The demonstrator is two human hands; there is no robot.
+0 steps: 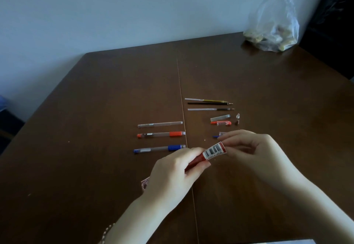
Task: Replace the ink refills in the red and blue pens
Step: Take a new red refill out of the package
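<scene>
My left hand (172, 174) grips a long red packet (208, 153) with a white barcode label, held above the table. My right hand (247, 148) pinches the packet's upper end. On the table lie a red pen barrel (161, 134) and a blue pen barrel (159, 148), both without caps, below a clear barrel (160, 124). Right of them sit a clear cap (220, 118), a red cap (222, 123) and a blue cap (218, 135) partly hidden by my right hand. Three thin refills (208, 104) lie farther back.
Two small pen tips (238, 118) lie beside the caps. A clear plastic bag (274, 31) with rounded items stands at the back right corner of the brown table (95, 109). A seam runs down the table's middle. A pale object edge shows at the bottom right.
</scene>
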